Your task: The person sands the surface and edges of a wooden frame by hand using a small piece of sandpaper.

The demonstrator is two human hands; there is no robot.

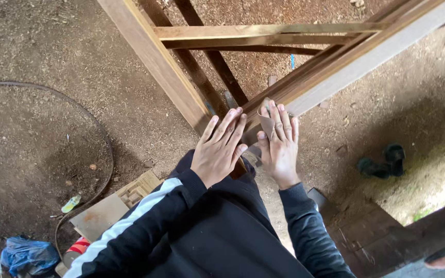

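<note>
Blue plastic bag (28, 254) lower left — dark cable (86, 123) curving over sawdust floor (37, 46).

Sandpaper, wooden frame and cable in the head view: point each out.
sandpaper (267, 123), head view, folded piece under the right hand's fingers
wooden frame (153, 54), head view, left rail
cable (106, 141), head view, curve on the ground

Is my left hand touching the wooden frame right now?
Touching. The head view shows the left hand lying flat, fingers spread, on the corner of the wooden frame, with no gap visible under the fingers.
</note>
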